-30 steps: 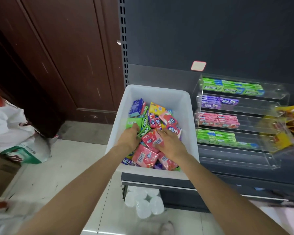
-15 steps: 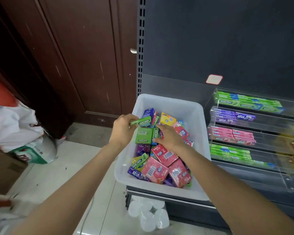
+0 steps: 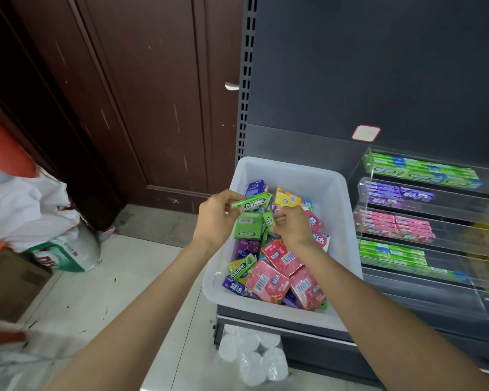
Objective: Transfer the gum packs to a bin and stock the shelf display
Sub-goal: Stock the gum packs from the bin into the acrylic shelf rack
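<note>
While the left hand point(image 3: 215, 218) grips a slim green Doublemint pack point(image 3: 249, 203) above the white bin point(image 3: 291, 170), the right hand point(image 3: 292, 225) pinches another green pack point(image 3: 269, 222) over the heaped gum boxes point(image 3: 277, 275). Further right, the clear shelf display point(image 3: 435, 221) holds rows of packs.

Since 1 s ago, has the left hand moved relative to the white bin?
Yes. The left hand has lifted out of the pile toward the white bin's far left rim, now gripping a green Doublemint stick pack above the packs.
</note>
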`<action>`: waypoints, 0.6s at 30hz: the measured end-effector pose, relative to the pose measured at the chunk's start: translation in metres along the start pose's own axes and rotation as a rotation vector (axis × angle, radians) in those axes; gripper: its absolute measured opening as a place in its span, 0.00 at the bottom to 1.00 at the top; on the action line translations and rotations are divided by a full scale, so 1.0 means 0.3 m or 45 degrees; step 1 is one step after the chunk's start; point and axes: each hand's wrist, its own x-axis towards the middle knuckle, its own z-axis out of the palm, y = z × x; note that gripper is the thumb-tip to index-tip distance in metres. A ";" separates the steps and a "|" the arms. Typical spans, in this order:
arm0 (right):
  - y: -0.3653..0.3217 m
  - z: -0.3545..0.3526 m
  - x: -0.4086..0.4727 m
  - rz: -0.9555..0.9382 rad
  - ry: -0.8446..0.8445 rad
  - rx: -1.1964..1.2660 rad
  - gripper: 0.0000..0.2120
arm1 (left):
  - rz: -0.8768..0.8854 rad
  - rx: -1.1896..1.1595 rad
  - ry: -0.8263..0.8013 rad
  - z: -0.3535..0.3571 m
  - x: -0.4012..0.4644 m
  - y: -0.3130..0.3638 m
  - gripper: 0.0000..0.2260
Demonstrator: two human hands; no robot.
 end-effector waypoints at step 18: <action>0.518 -0.682 -0.344 0.023 0.456 0.199 0.14 | 0.264 -0.172 -0.270 0.546 -0.140 0.499 0.08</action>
